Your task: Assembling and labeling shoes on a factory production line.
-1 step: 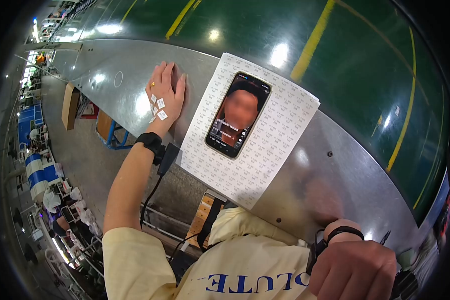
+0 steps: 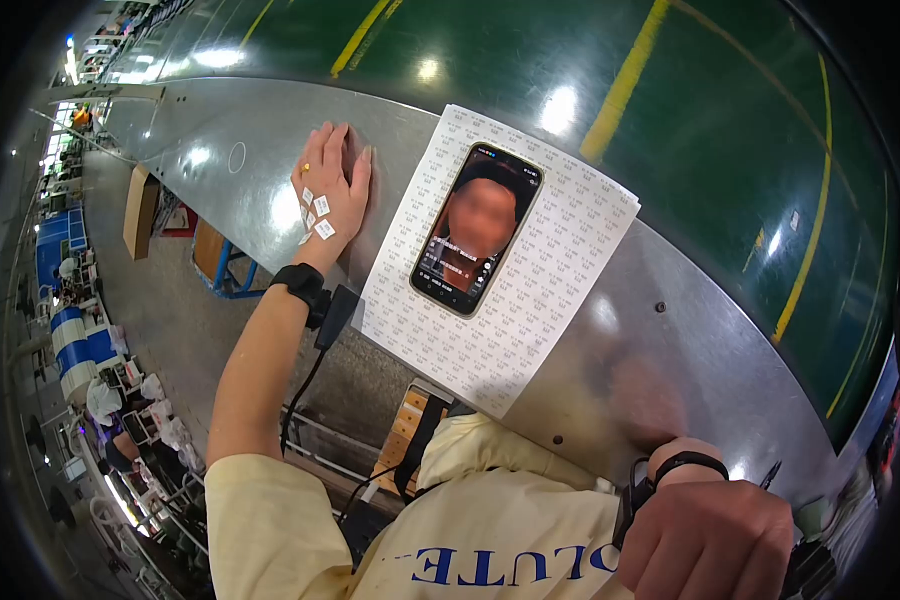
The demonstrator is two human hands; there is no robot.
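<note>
My left hand [image 2: 332,196] lies flat, palm down, on the metal tabletop [image 2: 410,145], its fingers stretched out and holding nothing. Several small white stickers [image 2: 320,206] are on the back of it, and a yellow ring is on one finger. Just to the right, a smartphone [image 2: 478,228] with its screen lit rests on a stack of printed white sheets [image 2: 580,215]; neither hand touches it. At the lower right, close to the camera, my right hand [image 2: 710,540] is bent at the wrist with knuckles up and fingers curled. Its fingertips and anything within them are hidden.
Beyond the metal strip runs a green surface [image 2: 710,130] with yellow lines. Black bands sit on both wrists, with a cable [image 2: 295,400] hanging from the left one. A cardboard box [image 2: 140,212] and a blue-framed stool [image 2: 215,258] stand left; workstations fill the background.
</note>
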